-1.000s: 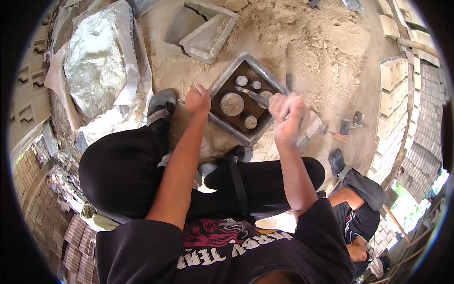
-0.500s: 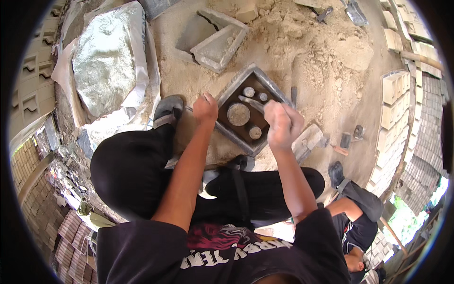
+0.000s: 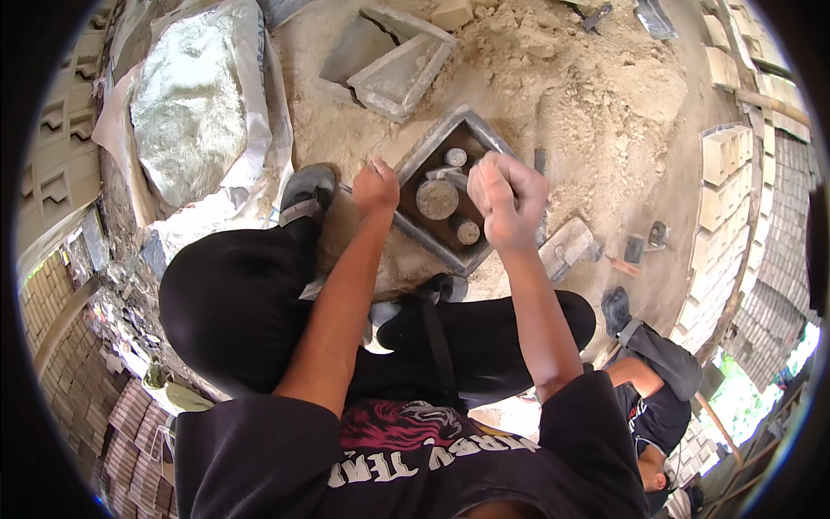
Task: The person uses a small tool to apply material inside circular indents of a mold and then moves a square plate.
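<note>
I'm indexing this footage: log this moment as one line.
left grip: closed, near square frame; right grip: holding tool, over frame; round pieces: inside frame

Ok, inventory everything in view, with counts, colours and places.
Square frame: one, grey, centre.
Round pieces: three visible, greyish, inside frame.
Hand tool: one, greyish, in right hand.
Broken box: one, grey, beyond frame.
Sandy heap: one, tan, upper right.
Powder: one pile, whitish, upper left.
Other tool: one, orange-handled, right.
Blocks: many, tan and greyish, both sides.
Co-worker: one, dark clothes, lower right.
Own legs: two, black, below frame.
Left hand: one, bare, beside frame.
Right hand: one, bare, over frame.
</note>
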